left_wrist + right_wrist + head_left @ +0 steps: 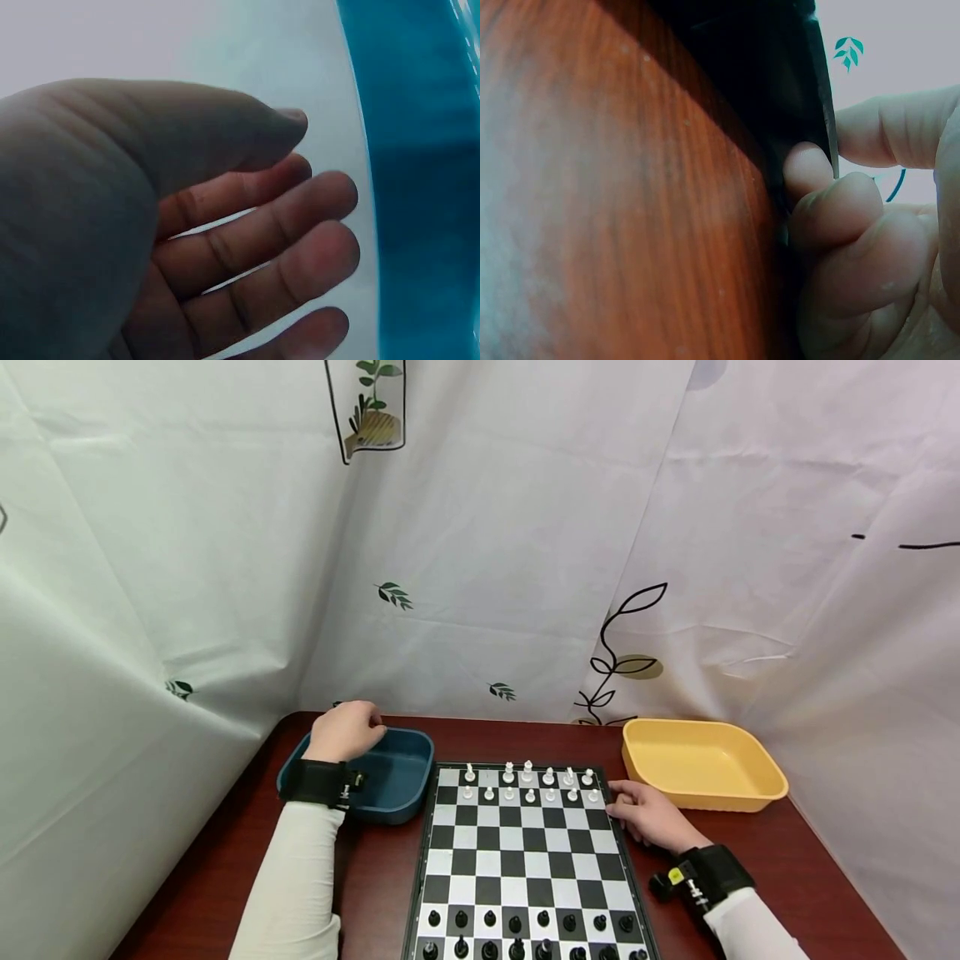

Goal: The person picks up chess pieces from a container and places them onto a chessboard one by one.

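A black-and-white chessboard (525,852) lies on the table. White pieces (528,783) fill its two far rows and black pieces (525,935) its two near rows. My right hand (633,810) is at the board's right edge near the white pieces. In the right wrist view its fingers (832,217) curl against the board's dark edge (780,97). My left hand (352,728) hovers over the far left of a dark blue tray (401,768). In the left wrist view its fingers (285,240) are loose and hold nothing, with the tray wall (427,187) beside them.
An empty yellow tray (705,760) sits right of the board's far corner. The reddish-brown table (375,877) is closed in by white printed curtains on the left, back and right. Both wrists wear black bands.
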The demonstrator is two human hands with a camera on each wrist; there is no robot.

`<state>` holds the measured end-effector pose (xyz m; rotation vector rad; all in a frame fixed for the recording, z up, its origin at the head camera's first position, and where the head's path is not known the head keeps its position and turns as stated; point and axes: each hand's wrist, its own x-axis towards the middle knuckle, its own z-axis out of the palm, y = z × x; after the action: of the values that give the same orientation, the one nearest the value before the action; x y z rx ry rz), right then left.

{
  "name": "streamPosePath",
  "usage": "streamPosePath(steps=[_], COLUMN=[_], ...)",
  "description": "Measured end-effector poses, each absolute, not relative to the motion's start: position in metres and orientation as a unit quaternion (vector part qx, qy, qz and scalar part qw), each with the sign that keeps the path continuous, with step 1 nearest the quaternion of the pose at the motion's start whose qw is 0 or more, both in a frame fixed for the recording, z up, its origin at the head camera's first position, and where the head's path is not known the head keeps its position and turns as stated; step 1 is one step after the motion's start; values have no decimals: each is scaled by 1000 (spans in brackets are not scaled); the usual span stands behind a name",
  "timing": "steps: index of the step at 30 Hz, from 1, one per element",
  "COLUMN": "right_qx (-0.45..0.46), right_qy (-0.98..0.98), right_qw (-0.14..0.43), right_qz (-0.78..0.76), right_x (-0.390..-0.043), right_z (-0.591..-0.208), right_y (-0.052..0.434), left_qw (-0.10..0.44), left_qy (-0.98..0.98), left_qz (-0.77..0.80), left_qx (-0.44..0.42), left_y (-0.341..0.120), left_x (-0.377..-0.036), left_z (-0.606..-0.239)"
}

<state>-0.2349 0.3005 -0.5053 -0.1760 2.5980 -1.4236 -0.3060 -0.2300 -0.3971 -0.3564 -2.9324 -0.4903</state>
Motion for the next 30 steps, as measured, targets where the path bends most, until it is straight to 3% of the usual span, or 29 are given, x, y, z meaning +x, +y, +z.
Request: streamPosePath(steps=[15,24,30], right_qx=[-57,-53,-55], right_qy=[872,873,871], right_qw=[88,88,89], right_qz=[-479,-477,-480], right_x=[-234,-234,-234], right_z=[-503,-503,-504], right_y=[299,299,300], left_qw=[26,-44,-60], left_qy=[-986,-988,-988], left_qz=[-160,-146,-137], left_qx=[-37,28,49], left_y=[-260,-260,-263], left_x=[-315,-310,-306], left_z=[-413,-412,-410])
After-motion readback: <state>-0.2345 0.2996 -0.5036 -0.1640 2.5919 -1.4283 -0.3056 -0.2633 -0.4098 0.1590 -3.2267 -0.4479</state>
